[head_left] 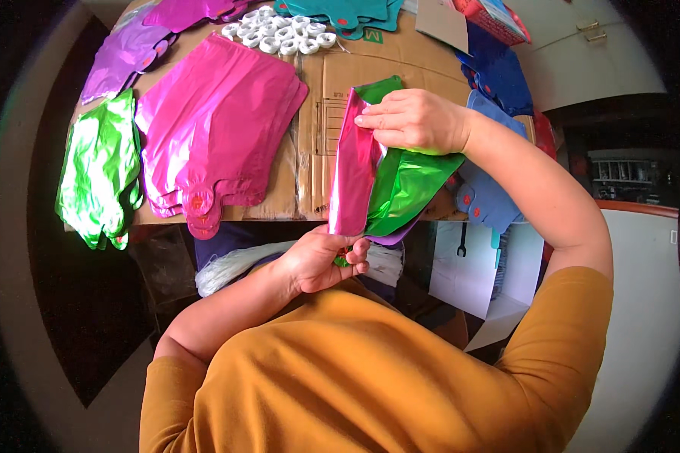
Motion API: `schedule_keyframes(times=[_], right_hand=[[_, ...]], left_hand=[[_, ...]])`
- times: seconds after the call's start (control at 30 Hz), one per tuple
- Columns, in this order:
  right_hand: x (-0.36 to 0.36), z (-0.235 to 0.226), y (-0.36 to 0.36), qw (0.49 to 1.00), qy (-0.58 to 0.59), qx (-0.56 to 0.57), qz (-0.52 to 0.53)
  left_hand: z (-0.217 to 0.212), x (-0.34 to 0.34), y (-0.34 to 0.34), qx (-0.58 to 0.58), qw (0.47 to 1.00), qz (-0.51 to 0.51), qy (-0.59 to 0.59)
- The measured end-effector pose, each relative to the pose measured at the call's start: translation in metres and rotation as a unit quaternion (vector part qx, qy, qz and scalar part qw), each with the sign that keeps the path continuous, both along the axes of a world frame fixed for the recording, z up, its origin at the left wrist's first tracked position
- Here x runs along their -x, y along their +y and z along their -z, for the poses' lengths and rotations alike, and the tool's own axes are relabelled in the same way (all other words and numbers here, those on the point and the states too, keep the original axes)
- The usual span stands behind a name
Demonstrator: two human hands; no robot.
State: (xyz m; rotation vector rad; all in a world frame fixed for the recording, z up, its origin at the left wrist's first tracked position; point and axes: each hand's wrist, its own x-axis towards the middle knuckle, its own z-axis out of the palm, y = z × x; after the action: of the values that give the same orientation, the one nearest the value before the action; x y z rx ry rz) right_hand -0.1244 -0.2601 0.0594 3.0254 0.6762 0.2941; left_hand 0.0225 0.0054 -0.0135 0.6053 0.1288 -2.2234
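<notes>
Between my hands is a small stack of flat foil balloons, a pink foil balloon (349,181) over a green foil balloon (412,185), with a sliver of purple showing beneath. My left hand (321,259) is closed around their narrow lower end, just off the cardboard's near edge. Up at the wide end, my right hand (415,121) pinches the pink foil and folds it over the green one. To the left lies a pile of flat pink foil balloons (219,121), their rounded tabs pointing toward me.
Shiny green foil balloons (98,170) hang over the cardboard's (389,57) left edge, near purple ones (125,57). Small white string coils (279,32) sit at the back beside teal balloons (347,15). Blue balloons (491,177) drape over the right side. White string (238,268) hangs below.
</notes>
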Motion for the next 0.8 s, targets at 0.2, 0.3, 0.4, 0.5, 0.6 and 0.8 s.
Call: schedule_keyframes(times=[0.2, 0.3, 0.4, 0.5, 0.6, 0.8], right_hand=[[-0.003, -0.003, 0.000, 1.000, 0.019, -0.001, -0.004], [-0.003, -0.002, -0.001, 1.000, 0.018, -0.004, -0.005], [-0.004, -0.002, -0.001, 1.000, 0.013, -0.003, -0.008], [-0.007, -0.001, 0.000, 1.000, 0.008, -0.001, -0.010], [-0.007, -0.001, 0.001, 1.000, 0.010, -0.004, -0.007], [-0.003, -0.002, 0.001, 1.000, 0.006, 0.000, -0.005]], left_hand=[[0.001, 0.000, 0.002, 0.021, 1.000, 0.000, 0.002], [0.000, -0.002, 0.001, 0.021, 1.000, 0.008, 0.003], [0.006, -0.005, 0.003, 0.028, 0.999, 0.028, 0.011], [-0.012, -0.018, 0.008, 0.114, 0.983, 0.123, -0.069], [-0.044, -0.049, -0.010, 0.422, 0.698, 0.386, -0.432], [-0.089, -0.066, -0.054, 0.601, 0.394, 0.082, -0.690]])
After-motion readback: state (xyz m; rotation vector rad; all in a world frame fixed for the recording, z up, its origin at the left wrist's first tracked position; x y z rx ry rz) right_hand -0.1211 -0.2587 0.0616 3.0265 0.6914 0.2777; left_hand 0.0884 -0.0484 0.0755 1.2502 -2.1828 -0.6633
